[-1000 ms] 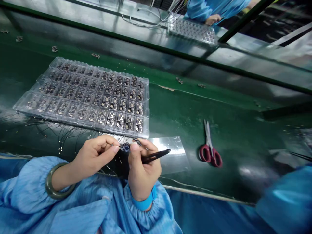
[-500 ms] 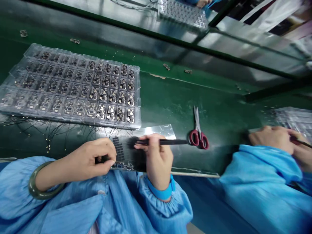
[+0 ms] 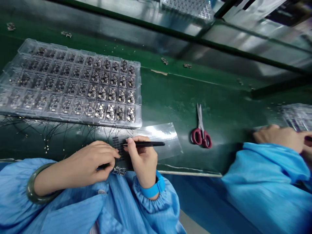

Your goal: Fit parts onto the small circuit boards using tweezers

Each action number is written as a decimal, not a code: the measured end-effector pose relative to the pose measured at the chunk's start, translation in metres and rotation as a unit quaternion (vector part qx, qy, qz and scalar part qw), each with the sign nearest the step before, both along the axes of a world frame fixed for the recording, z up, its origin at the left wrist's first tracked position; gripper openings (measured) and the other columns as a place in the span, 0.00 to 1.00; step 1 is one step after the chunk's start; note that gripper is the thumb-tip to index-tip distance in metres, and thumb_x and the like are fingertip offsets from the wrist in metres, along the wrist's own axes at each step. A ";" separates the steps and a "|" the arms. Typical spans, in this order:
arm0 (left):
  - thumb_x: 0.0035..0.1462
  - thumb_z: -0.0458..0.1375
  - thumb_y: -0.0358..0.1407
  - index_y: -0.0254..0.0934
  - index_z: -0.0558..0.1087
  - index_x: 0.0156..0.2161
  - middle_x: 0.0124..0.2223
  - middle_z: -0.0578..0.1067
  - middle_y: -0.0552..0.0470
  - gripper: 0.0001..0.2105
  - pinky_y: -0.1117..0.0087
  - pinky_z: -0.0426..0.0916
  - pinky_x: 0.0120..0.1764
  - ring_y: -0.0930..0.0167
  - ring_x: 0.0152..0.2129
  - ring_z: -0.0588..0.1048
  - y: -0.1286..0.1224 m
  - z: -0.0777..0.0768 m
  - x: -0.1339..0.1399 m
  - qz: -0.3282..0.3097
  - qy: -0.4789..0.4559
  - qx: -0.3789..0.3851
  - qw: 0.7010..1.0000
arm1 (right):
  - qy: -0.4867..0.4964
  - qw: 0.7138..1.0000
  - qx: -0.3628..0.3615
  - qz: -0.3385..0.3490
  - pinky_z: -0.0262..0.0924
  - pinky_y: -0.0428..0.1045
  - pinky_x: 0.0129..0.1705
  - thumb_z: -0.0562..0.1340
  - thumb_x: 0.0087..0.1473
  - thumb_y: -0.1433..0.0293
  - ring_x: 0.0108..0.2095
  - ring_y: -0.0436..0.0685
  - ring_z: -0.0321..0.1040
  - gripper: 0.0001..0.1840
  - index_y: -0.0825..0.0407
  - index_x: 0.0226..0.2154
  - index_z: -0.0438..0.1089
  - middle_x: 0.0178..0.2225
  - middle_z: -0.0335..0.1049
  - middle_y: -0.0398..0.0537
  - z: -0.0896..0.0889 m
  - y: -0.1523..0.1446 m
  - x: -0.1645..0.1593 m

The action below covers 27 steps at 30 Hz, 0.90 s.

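My left hand (image 3: 96, 161) is curled at the bench edge, its thumb against a small circuit board (image 3: 119, 171). Its index fingertip reaches a strip of small black rectangular stickers (image 3: 116, 141) on a clear sheet (image 3: 168, 136). In my right hand (image 3: 143, 162) is a pair of black tweezers (image 3: 153, 144), gripped between thumb and fingers. The tweezer tips point left and are over the black stickers; whether they hold a sticker is too small to tell. Fingers of my left hand hide part of the board.
A clear plastic tray (image 3: 138, 97) of several circuit boards stands at the left, thin black wires (image 3: 56, 128) along its front. Red-handled scissors (image 3: 201, 133) lie to the right. A co-worker's hand (image 3: 278, 138) is at far right. A green rail (image 3: 180, 37) crosses behind.
My right hand has moved left with the tweezers, bringing their tips to the black stickers. My left index finger has stretched out toward the strip. The view has shifted slightly.
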State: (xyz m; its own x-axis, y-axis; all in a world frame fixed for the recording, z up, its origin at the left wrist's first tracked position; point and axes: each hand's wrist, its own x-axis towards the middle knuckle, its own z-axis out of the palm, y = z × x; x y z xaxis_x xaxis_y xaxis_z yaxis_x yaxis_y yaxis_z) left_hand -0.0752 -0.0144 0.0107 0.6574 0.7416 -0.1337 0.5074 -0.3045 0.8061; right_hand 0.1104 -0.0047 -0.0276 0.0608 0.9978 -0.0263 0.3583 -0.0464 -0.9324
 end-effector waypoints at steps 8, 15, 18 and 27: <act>0.58 0.52 0.28 0.36 0.68 0.30 0.46 0.78 0.51 0.06 0.67 0.60 0.54 0.70 0.50 0.72 0.002 0.001 0.001 -0.002 0.010 -0.003 1.000 | -0.016 1.000 0.002 0.000 0.68 0.47 0.28 0.61 0.56 0.64 0.24 0.51 0.73 0.07 0.50 0.31 0.67 0.27 0.72 0.43 0.000 0.001 0.000; 0.58 0.52 0.28 0.37 0.68 0.30 0.46 0.79 0.51 0.06 0.66 0.62 0.53 0.68 0.50 0.73 0.003 0.002 0.000 -0.003 0.012 0.001 1.000 | 0.053 0.998 -0.033 -0.002 0.69 0.45 0.27 0.62 0.55 0.63 0.25 0.52 0.75 0.08 0.50 0.32 0.67 0.26 0.74 0.42 0.002 0.002 0.001; 0.58 0.52 0.28 0.37 0.69 0.30 0.46 0.79 0.50 0.06 0.64 0.62 0.54 0.67 0.50 0.73 0.003 0.002 0.000 -0.004 0.011 -0.001 1.000 | 0.038 0.999 -0.017 -0.014 0.70 0.46 0.28 0.62 0.56 0.63 0.26 0.52 0.75 0.08 0.50 0.33 0.67 0.28 0.75 0.43 0.000 0.000 0.001; 0.58 0.53 0.28 0.37 0.68 0.30 0.48 0.78 0.51 0.06 0.64 0.61 0.55 0.67 0.51 0.72 0.002 0.001 -0.001 -0.010 0.009 0.000 1.000 | 0.066 0.997 -0.033 -0.009 0.71 0.46 0.28 0.63 0.55 0.62 0.25 0.53 0.75 0.08 0.50 0.32 0.67 0.28 0.75 0.44 0.003 0.001 0.002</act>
